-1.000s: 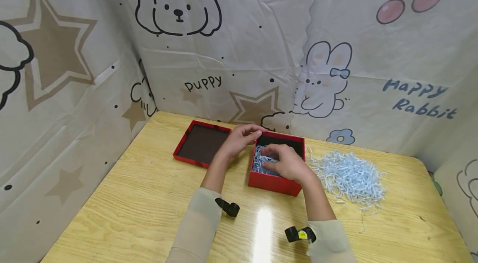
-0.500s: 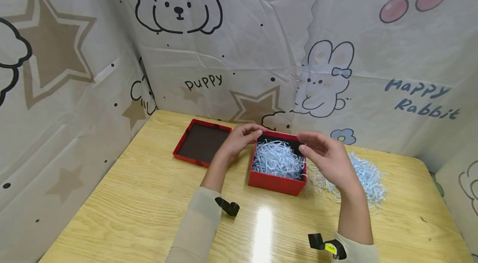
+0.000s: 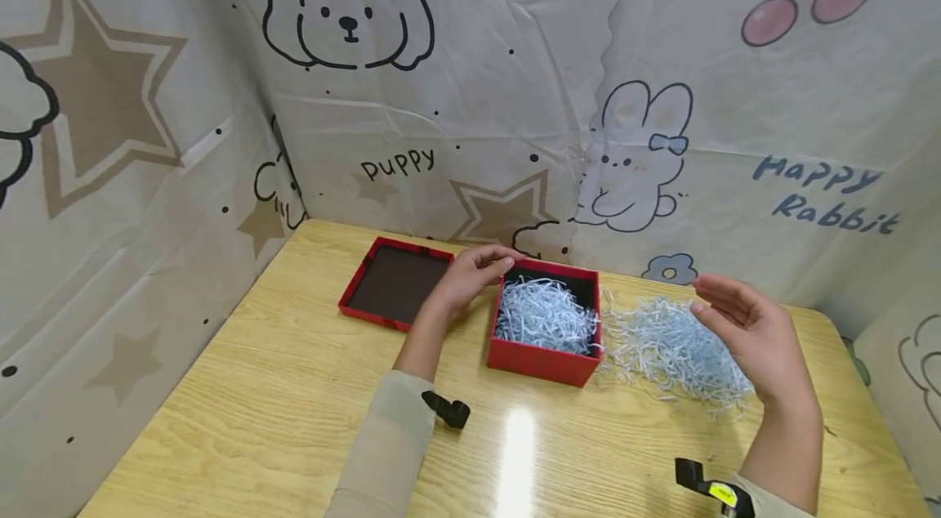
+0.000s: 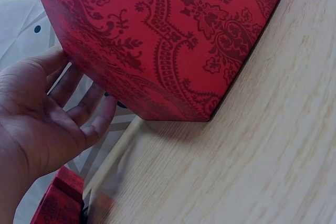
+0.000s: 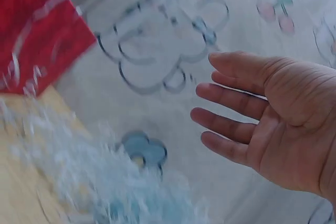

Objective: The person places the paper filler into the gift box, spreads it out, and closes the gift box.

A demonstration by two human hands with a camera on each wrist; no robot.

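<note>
The red box (image 3: 544, 361) is sitting upright on the table (image 3: 294, 387), its mouth facing up and its walls running slightly askew to the table; it is looking nearly square from above, so no clear long axis is showing. Shredded paper (image 3: 547, 314) is filling much of it, and the lid (image 3: 404, 283) is lying inner side up, left of the box. The left grip (image 3: 470, 277) is touching the box's far left corner, fingers loosely bent. The right grip (image 3: 764, 342), spread and holding nothing, is hovering well right of the box by the loose pile (image 3: 676, 346), which is stretching away rightward and a little nearer. The box is seeming stiff and light, best taken by opposite walls; the pile is seeming soft, springy and prone to shedding strands, best scooped from beneath.
</note>
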